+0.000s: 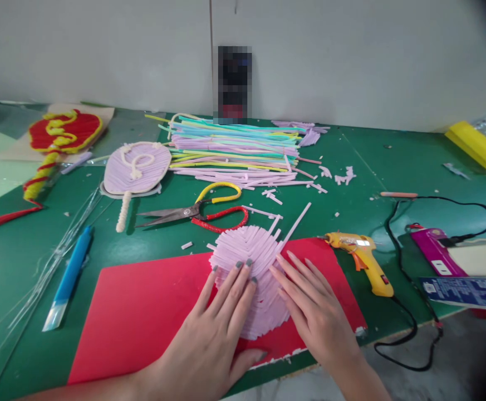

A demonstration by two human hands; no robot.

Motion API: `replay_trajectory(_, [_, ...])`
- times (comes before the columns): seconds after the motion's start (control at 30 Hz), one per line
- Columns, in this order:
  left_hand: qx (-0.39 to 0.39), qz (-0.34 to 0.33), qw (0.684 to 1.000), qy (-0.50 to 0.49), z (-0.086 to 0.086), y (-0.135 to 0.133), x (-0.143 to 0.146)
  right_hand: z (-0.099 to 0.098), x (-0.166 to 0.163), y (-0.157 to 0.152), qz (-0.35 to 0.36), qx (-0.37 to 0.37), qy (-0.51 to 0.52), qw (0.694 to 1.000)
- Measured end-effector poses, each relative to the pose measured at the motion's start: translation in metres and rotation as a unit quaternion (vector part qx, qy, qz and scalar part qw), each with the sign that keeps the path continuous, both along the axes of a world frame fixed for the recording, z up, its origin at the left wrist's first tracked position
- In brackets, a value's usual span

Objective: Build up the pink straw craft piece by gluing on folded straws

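Note:
A round lilac piece made of fuzzy strips (pixel 243 245), like pipe cleaners laid side by side, lies on a red sheet (pixel 138 306). My left hand (pixel 221 323) rests flat on its left part, fingers stretched out. On its right side, the outstretched fingers of my right hand (pixel 318 301) touch the strips. One lilac strip (pixel 297 224) sticks out past the upper right edge. Just behind the round piece lie scissors (pixel 192 211) with one yellow and one red handle, blades pointing left.
Bundled pastel pipe cleaners (pixel 234 145) lie at the back. To their left are a lilac fan (pixel 136 167) and a red-yellow fan (pixel 65 131). A blue cutter-like tool (pixel 69 273) lies left. At right are a yellow glue gun (pixel 362 259), its black cord (pixel 410 328) and a purple box (pixel 437 250).

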State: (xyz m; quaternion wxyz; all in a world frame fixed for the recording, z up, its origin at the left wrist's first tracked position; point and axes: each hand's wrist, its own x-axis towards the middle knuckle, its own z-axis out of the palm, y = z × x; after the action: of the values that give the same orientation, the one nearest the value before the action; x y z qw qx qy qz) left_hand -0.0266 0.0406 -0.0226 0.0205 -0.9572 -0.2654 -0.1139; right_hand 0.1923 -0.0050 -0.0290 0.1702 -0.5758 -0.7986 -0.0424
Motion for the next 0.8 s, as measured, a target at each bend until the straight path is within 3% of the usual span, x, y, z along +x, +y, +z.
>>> replay_trajectory(0.57, [-0.018,-0.005,1.000,-0.008,-0.0010,-0.0001,-0.0019,-0.0017,-0.0002,-0.0032,-0.048,-0.016,0.015,0.999])
replay_trajectory(0.8, [-0.014,-0.003,1.000,-0.005,-0.0011,-0.0002,-0.0024,0.0018,-0.0017,-0.0007,-0.050,-0.090,-0.006,0.995])
